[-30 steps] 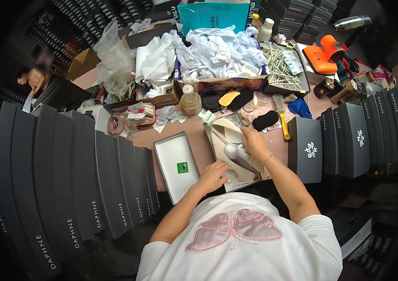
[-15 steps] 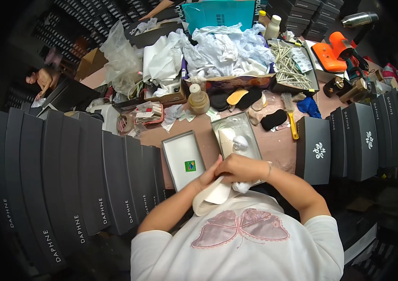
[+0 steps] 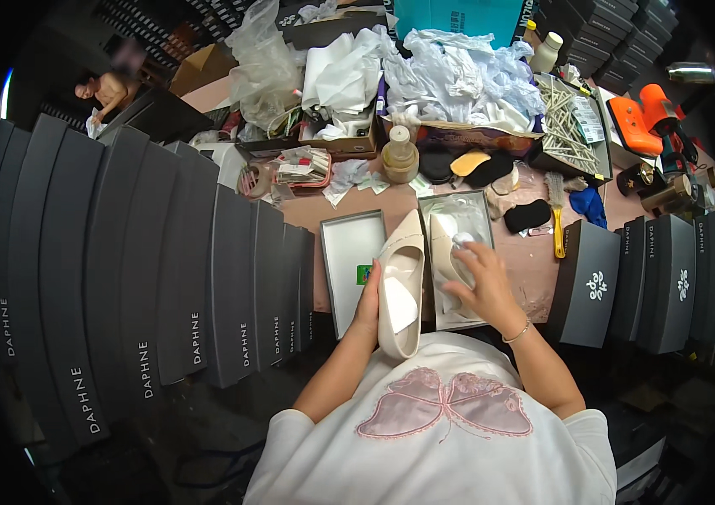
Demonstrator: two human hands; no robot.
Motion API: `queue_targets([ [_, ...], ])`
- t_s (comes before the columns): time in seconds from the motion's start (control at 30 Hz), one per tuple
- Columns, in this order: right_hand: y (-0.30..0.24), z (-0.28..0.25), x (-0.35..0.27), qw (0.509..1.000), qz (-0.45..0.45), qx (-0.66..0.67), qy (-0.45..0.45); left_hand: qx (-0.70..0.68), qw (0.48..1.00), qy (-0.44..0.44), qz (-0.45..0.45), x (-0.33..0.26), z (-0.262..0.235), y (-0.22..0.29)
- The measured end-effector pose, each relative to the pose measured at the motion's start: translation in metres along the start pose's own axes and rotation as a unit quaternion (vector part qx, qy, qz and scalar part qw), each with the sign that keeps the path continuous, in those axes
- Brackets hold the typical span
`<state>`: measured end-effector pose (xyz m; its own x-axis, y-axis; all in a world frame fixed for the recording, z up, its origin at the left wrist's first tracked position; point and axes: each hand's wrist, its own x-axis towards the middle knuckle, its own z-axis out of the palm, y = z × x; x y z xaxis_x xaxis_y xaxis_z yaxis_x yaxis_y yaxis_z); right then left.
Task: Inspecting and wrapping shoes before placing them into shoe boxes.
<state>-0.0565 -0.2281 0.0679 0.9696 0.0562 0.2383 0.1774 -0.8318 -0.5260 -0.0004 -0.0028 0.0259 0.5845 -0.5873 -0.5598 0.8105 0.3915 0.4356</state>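
Observation:
My left hand (image 3: 366, 301) is wrapped around the side of a cream pointed flat shoe (image 3: 410, 263). The shoe stands toe-up before my chest, its open top facing me, with a white piece lying inside toward the heel. Over an open grey shoe box (image 3: 475, 200), my right hand (image 3: 494, 290) has its fingers spread. A second cream shoe (image 3: 442, 240) lies in that box among thin white paper, partly covered by my right fingers; whether they touch it I cannot tell. Left of the held shoe rests the box lid (image 3: 342, 278), white inside with a green sticker (image 3: 363, 275).
Rows of dark shoe boxes (image 3: 181, 269) line the left, with more boxes (image 3: 593, 286) at right. Behind are a crate of crumpled paper (image 3: 467, 80), a bottle (image 3: 399, 156), a yellow-handled brush (image 3: 558, 227) and a tray of sticks (image 3: 572, 126). Another person (image 3: 109, 93) sits far left.
The cream shoe, earlier low between both hands, is now raised upright in my left hand. My right hand has let go of it and moved right over the box. The view has shifted.

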Motion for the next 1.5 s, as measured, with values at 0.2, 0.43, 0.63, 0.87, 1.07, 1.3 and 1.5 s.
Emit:
queue_targets([
  [0.2, -0.041, 0.033, 0.010, 0.965, 0.054, 0.199, -0.164, -0.013, 0.997, -0.074, 0.034, 0.004, -0.010, -0.017],
  [0.43, -0.024, 0.066, 0.023, 0.941, 0.207, 0.266, -0.020, 0.032, 0.993, 0.046, 0.105, 0.000, 0.018, -0.033],
  [0.63, -0.041, 0.039, 0.010, 0.990, 0.080, 0.054, -0.102, -0.031, 0.995, 0.054, 0.074, -0.001, 0.018, -0.043],
  [0.87, -0.003, 0.071, 0.023, 0.980, 0.080, 0.053, -0.172, -0.024, 0.998, 0.049, 0.024, -0.001, 0.001, -0.057],
  [1.07, 0.056, 0.063, -0.005, 0.986, 0.150, 0.045, -0.066, 0.088, 0.993, 0.069, 0.034, -0.003, -0.012, -0.030],
  [1.3, 0.071, 0.070, -0.029, 0.967, 0.153, 0.205, -0.002, 0.070, 0.981, 0.166, 0.071, 0.008, -0.018, -0.030],
  [1.5, 0.105, 0.115, -0.031, 0.934, 0.271, 0.199, -0.120, 0.048, 0.988, 0.141, 0.029, 0.016, -0.009, -0.030],
])
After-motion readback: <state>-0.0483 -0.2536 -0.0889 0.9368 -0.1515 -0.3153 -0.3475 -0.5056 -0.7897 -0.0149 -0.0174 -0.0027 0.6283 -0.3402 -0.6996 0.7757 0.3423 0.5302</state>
